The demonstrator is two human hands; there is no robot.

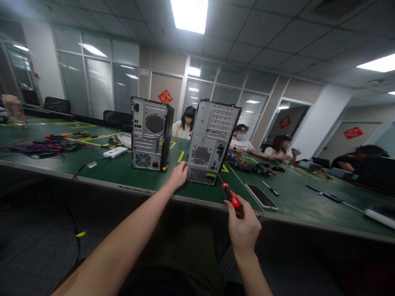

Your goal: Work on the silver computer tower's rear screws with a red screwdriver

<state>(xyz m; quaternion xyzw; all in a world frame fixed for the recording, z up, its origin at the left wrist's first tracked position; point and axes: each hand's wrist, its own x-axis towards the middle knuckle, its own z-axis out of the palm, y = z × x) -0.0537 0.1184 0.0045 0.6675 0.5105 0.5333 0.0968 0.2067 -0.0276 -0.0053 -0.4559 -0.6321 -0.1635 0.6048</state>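
Observation:
A grey and black computer tower (200,139) stands on the green table with its back panel of ports and vents facing me, leaning slightly in view. My left hand (179,174) grips its lower left edge, the fingertips partly hidden behind the case. In my right hand (243,220) is a red and black screwdriver (231,195), held by the end of its handle. Its thin shaft points up and left, with the tip by the tower's lower right edge; whether it touches a screw is too small to tell. A second computer tower (151,135) stands to the left.
Right of the screwdriver lie a phone (261,196) and a small pen-like tool (270,188). Cables (256,167) lie behind them. A white power strip (115,152) and a heap of coloured wires (46,146) are at left. Several people sit across the table (296,199).

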